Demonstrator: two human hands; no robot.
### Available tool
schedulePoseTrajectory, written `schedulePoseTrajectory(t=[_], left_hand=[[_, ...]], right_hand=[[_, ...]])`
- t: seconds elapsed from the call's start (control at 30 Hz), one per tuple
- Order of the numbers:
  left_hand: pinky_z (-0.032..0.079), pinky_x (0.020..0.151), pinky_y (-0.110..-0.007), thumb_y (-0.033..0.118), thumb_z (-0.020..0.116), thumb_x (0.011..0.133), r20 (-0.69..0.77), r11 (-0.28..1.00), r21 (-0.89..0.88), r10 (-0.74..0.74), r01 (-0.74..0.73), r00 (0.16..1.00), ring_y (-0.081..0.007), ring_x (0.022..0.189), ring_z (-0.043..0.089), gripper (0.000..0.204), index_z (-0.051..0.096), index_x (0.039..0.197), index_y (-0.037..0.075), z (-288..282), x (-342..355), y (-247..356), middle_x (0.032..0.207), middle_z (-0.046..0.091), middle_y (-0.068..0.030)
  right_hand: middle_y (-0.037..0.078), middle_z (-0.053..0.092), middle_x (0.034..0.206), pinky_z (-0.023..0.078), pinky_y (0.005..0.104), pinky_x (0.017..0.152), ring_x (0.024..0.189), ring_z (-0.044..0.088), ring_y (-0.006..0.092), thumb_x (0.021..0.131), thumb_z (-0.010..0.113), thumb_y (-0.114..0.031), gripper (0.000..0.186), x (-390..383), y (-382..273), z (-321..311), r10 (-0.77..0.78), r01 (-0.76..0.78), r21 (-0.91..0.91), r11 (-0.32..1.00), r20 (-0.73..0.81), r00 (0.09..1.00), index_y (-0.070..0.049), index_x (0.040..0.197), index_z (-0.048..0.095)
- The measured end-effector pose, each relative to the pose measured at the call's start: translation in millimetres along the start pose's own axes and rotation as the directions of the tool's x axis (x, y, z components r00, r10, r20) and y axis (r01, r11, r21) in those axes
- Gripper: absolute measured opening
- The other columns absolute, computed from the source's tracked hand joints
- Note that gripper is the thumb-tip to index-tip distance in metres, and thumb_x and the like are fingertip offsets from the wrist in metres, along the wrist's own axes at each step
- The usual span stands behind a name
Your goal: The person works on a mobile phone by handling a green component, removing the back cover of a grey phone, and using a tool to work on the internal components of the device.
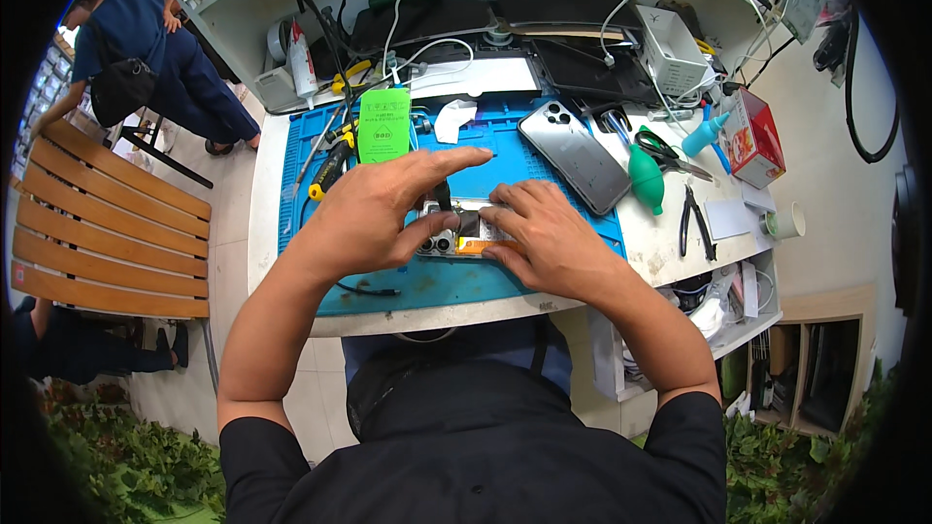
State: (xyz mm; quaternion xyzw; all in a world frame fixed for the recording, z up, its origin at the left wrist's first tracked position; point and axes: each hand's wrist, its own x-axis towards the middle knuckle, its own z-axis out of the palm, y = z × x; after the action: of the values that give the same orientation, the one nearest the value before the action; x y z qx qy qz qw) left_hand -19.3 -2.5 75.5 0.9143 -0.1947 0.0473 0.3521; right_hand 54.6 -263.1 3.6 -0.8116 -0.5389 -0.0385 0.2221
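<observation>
An opened smartphone (pixel 469 230) lies on the blue work mat, its inner parts bare. Round camera lenses sit at its left end, and an orange strip runs along its near edge. My right hand (pixel 553 238) grips its right part, fingertips over the far side and thumb at the near side. My left hand (pixel 374 209) is over the left end, its thumb by the lenses and its index finger stretched out to the right. Between that thumb and finger stands a small black piece (pixel 444 196), too hidden to name. A silver phone (pixel 575 157) rests beyond my right hand.
A green card (pixel 384 126) stands behind my left hand. To the right lie a green air blower (pixel 645 180), scissors (pixel 670 150), black pliers (pixel 691 223) and a red box (pixel 753 139). A black cable (pixel 369 290) lies near the front edge. A person (pixel 146 49) stands beyond a wooden bench (pixel 107 223).
</observation>
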Motion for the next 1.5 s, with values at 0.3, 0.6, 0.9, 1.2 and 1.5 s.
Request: schedulePoseTrajectory(t=[0.3, 0.6, 0.9, 1.2, 1.5], left_hand=[[0.064, 0.092, -0.039, -0.003, 0.087, 0.087, -0.014, 0.999, 0.039, -0.032, 0.033, 0.999, -0.0257, 0.103, 0.079, 0.079, 0.062, 0.158, 0.020, 6, -8, -3, 0.119, 0.079, -0.0125], [0.066, 0.097, -0.037, -0.007, 0.086, 0.088, -0.074, 0.992, -0.122, 0.015, -0.024, 0.997, -0.0252, 0.108, 0.082, 0.087, 0.052, 0.165, 0.016, 20, -18, -14, 0.115, 0.081, -0.0100], [0.070, 0.087, -0.034, -0.002, 0.090, 0.090, -0.416, 0.957, -0.275, -0.034, -0.090, 0.909, -0.0177, 0.095, 0.082, 0.089, 0.046, 0.166, 0.008, 39, -26, -27, 0.105, 0.079, -0.0103], [0.067, 0.083, -0.031, 0.002, 0.089, 0.090, -0.427, 0.984, -0.163, -0.141, 0.077, 0.893, -0.0160, 0.086, 0.082, 0.087, 0.048, 0.166, 0.013, 29, -44, -42, 0.100, 0.080, -0.0080], [0.066, 0.076, -0.031, 0.004, 0.089, 0.090, -0.432, 0.988, -0.140, -0.117, 0.062, 0.894, -0.0162, 0.081, 0.081, 0.084, 0.051, 0.164, 0.015, 36, -44, -45, 0.097, 0.080, -0.0080]], right_hand=[[0.018, 0.067, 0.135, 0.046, 0.0508, 0.112, 0.129, 0.061, 0.0375, 0.100, 0.075, -0.015, 0.030, 4, -3, 1, 0.023, -0.023, 0.000, 1.000, 0.046, 0.999, -0.001, 0.127, 0.074], [0.016, 0.071, 0.121, 0.046, 0.0471, 0.105, 0.120, 0.063, 0.0334, 0.099, 0.072, -0.016, 0.024, 15, -9, 10, -0.071, 0.070, -0.012, 0.997, -0.042, 0.997, -0.001, 0.117, 0.078], [0.012, 0.072, 0.104, 0.048, 0.0466, 0.096, 0.105, 0.066, 0.0318, 0.091, 0.081, -0.012, 0.014, 22, -11, 19, -0.004, 0.019, 0.138, 0.990, -0.106, 0.994, -0.004, 0.102, 0.078], [0.013, 0.075, 0.098, 0.051, 0.0456, 0.093, 0.101, 0.068, 0.0324, 0.090, 0.083, -0.011, 0.009, -14, 50, -35, 0.246, -0.321, -0.207, 0.924, -0.320, 0.915, -0.003, 0.092, 0.081], [0.012, 0.075, 0.100, 0.051, 0.0441, 0.096, 0.103, 0.067, 0.0310, 0.092, 0.077, -0.006, 0.012, -33, 72, -37, 0.270, -0.347, -0.332, 0.877, -0.257, 0.928, -0.002, 0.099, 0.085]])
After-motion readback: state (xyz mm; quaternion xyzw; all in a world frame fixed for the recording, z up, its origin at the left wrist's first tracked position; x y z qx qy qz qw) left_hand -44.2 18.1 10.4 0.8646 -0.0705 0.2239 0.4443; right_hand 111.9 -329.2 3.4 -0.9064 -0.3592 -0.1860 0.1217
